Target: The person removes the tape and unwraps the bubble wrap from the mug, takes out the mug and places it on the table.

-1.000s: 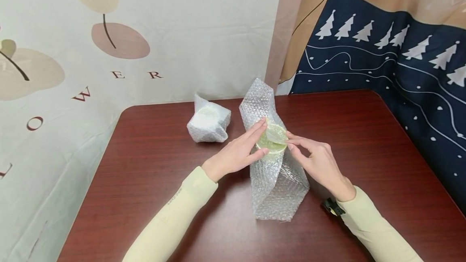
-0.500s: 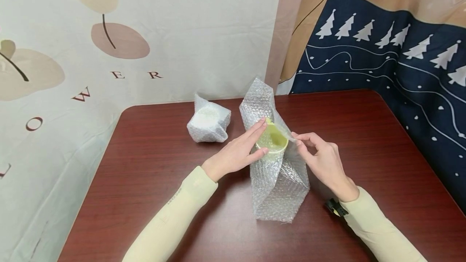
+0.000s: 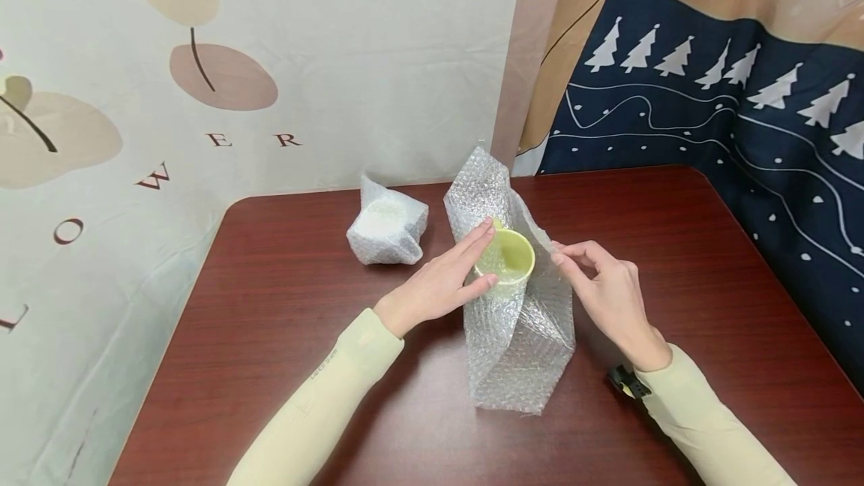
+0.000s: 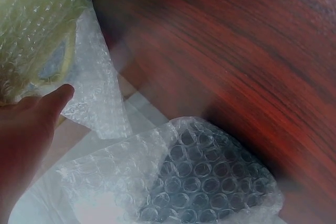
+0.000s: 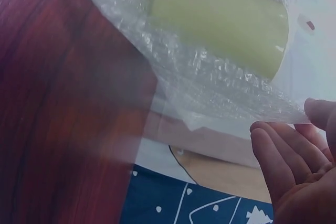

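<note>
A yellow-green mug point(image 3: 516, 250) stands upright in a sheet of bubble wrap point(image 3: 516, 366), its open mouth showing. The left hand point(image 3: 439, 283) rests along the mug's left side over the wrap, fingers straight and thumb near the rim. In the left wrist view the mug's handle point(image 4: 66, 56) shows beside the left thumb. Between thumb and fingertips the right hand point(image 3: 607, 298) pinches a corner of the wrap at the mug's right, drawn out from it. In the right wrist view the mug's bare side point(image 5: 226, 22) appears above that stretched flap.
Farther left on the dark red wooden table point(image 3: 283, 366) sits a bubble-wrapped bundle point(image 3: 387, 227), whitish inside. A pale printed cloth point(image 3: 378, 58) and a navy cloth with white trees point(image 3: 675, 111) hang behind the table's far edge.
The right hand has drawn the flap of wrap off the mug's mouth toward the right, uncovering the opening. The left hand has stayed in place.
</note>
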The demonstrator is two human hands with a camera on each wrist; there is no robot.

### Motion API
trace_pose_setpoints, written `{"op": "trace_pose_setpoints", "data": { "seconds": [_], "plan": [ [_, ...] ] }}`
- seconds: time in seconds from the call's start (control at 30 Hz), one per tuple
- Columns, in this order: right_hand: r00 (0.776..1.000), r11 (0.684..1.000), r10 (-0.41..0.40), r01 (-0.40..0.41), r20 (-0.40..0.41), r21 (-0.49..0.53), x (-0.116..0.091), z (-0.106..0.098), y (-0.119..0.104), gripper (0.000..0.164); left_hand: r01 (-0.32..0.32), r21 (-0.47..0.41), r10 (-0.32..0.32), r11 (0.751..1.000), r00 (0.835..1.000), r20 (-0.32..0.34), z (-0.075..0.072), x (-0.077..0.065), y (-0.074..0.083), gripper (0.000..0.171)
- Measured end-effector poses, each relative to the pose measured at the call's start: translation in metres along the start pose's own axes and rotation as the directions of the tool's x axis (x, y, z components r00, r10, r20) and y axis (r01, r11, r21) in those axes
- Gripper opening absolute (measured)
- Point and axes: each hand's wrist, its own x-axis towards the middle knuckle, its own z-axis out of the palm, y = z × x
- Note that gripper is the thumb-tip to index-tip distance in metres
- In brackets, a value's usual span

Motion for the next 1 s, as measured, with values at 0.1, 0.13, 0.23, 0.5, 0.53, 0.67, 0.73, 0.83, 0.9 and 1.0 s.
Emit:
{"op": "trace_pose_setpoints", "data": {
  "seconds": [0.1,0.13,0.23,0.5,0.53,0.67,0.73,0.83,0.9,1.0],
  "plan": [
    [1.000,1.000,0.008,-0.009,-0.010,-0.023,0.001,-0.002,0.001,0.014,0.000,-0.003,0.000,1.000,1.000,-0.001,0.000,0.000,0.000,0.073],
    [1.000,0.999,0.012,-0.013,-0.016,-0.033,0.001,-0.003,0.001,0.014,0.001,-0.004,-0.001,1.000,1.000,-0.001,0.000,0.000,0.000,0.073],
    [0.999,0.999,0.022,-0.024,-0.033,-0.042,0.002,-0.006,0.002,0.011,0.002,-0.008,-0.002,1.000,1.000,-0.001,0.000,0.000,0.000,0.073],
    [0.997,0.995,0.052,-0.056,-0.057,-0.077,0.002,-0.010,0.005,0.011,0.003,-0.012,-0.003,1.000,1.000,-0.001,0.001,0.000,-0.001,0.073],
    [0.997,0.995,0.055,-0.059,-0.055,-0.083,0.002,-0.011,0.005,0.011,0.004,-0.011,-0.004,1.000,1.000,0.000,0.001,0.000,-0.001,0.073],
    [0.997,0.993,0.059,-0.064,-0.050,-0.103,0.003,-0.013,0.007,0.010,0.007,-0.007,-0.007,1.000,1.000,-0.001,0.001,0.000,-0.001,0.073],
    [0.997,0.991,0.056,-0.061,-0.047,-0.120,0.003,-0.014,0.009,0.010,0.008,-0.008,-0.008,1.000,1.000,-0.002,0.001,-0.001,-0.001,0.073],
    [0.998,0.987,0.044,-0.050,-0.046,-0.151,0.003,-0.016,0.011,0.011,0.011,-0.009,-0.011,1.000,1.000,-0.002,0.001,-0.001,-0.001,0.073],
    [0.999,0.984,0.031,-0.038,-0.042,-0.174,0.003,-0.017,0.014,0.011,0.012,-0.010,-0.012,1.000,1.000,-0.001,0.001,-0.001,-0.001,0.073],
    [0.999,0.978,0.016,-0.023,-0.036,-0.205,0.003,-0.019,0.017,0.012,0.011,-0.012,-0.011,1.000,1.000,0.000,0.001,-0.001,-0.001,0.073]
  ]
}}
